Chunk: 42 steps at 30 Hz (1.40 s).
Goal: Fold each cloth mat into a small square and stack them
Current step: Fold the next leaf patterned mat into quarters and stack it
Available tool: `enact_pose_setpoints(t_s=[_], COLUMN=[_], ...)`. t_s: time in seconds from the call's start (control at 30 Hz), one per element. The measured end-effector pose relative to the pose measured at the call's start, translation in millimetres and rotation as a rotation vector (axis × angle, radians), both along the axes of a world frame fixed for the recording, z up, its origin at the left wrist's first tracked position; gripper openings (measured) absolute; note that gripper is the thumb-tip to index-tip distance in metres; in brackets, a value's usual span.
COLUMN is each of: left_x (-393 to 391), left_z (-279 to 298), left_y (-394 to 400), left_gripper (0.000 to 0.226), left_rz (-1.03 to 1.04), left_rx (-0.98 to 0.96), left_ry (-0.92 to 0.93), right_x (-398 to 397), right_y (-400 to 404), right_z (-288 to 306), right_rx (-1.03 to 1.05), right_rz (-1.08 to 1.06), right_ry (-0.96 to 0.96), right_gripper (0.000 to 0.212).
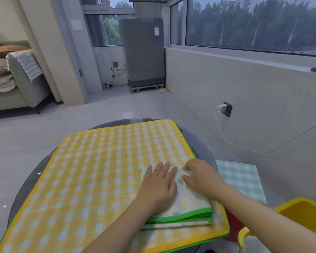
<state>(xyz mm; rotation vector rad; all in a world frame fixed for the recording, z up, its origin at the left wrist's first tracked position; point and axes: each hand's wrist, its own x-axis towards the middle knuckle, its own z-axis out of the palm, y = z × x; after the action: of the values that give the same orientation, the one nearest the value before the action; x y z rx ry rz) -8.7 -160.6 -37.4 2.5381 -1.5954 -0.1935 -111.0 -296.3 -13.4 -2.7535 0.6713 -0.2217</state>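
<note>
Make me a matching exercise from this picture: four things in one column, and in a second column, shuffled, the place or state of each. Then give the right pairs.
Things:
1. folded green-edged mat
2. yellow checked mat
3. pale green checked mat
4. left hand

Places or states:
A. spread open over the round glass table
B. lying to the right of the yellow mat, beside the right hand
C. lying flat, fingers straight, pressing on folded cloth
D. folded small, resting on the near right part of the yellow mat

Pairs: 1-D, 2-A, 3-B, 4-C
</note>
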Motion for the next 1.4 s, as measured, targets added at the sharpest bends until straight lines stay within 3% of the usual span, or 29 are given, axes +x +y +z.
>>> enact_pose_setpoints(t_s=[0.07,0.23,0.4,0.57,0.8,1.1,1.2,1.4], left_x=[0.7,2.9,9.3,23.9,38.0,58.3,51.9,21.9], left_z=[-2.9,-4.2,-6.3,-2.2,5.6,39.1,49.8,90.9], left_y=[1.3,3.2,10.2,26.6,26.3,12.0,10.9,1.6], left_gripper=[0.057,0.057,0.060,0.058,0.043,0.022,0.022,0.012], left_rz=[-0.002,0.032,0.097,0.173,0.254,0.422,0.449,0.433], left_rx=[0.020,0.039,0.018,0.034,-0.136,-0.172,-0.280,-0.642], left_ry=[-0.031,-0.049,-0.022,0.041,0.046,0.435,0.500,0.879], right_x=[-1.0,-2.8,-2.3,-3.5,0.1,9.4,2.2,-37.6], right_y=[5.1,8.6,8.4,9.4,-1.8,-24.1,-27.7,-33.3], right_z=[-11.2,-33.0,-32.7,-29.7,-11.9,20.8,31.2,75.1], right_rx=[0.042,-0.055,-0.060,-0.049,-0.093,0.311,0.403,0.807], right_rz=[0.009,0.024,-0.008,-0.023,-0.062,-0.083,-0.130,-0.192], right_ry=[0.009,0.132,0.201,0.202,0.030,0.075,-0.003,-0.340], right_gripper=[0.044,0.091,0.062,0.058,0.041,0.012,0.012,0.007])
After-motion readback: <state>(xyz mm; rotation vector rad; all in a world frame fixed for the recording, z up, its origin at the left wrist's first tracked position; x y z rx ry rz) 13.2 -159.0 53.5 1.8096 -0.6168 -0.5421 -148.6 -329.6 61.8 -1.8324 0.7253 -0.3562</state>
